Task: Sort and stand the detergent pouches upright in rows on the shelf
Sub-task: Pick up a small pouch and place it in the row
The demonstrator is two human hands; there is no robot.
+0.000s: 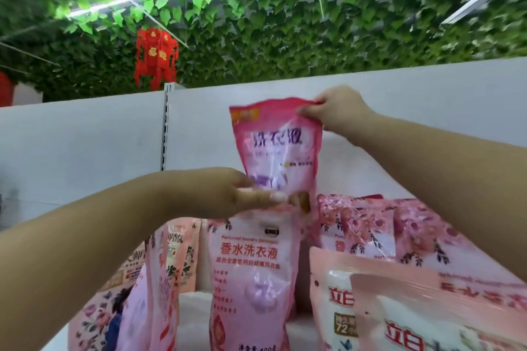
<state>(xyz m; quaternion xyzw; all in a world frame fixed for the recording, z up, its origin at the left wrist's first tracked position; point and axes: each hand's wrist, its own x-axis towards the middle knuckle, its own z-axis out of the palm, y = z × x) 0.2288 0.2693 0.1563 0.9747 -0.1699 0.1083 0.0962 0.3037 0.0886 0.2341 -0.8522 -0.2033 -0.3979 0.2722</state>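
R hand (332, 112): we pinch top edge of pink pouch (281, 148), held up over the shelf (196, 302).
L hand (228, 194): we grip its bottom, just above upright front pouch (251, 273).
Other pouches (368, 234): leaning/lying at R.

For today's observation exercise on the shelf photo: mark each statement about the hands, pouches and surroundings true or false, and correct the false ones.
1. The right hand pinches the top edge of the raised pink pouch. True.
2. The left hand hangs idle, away from every pouch. False: it holds the top of the front upright pouch.
3. A blue lantern hangs from the ceiling. False: the lantern is red.
4. Green leaves cover the ceiling. True.
5. The raised pink pouch lies flat on the shelf. False: it is held up in the air.
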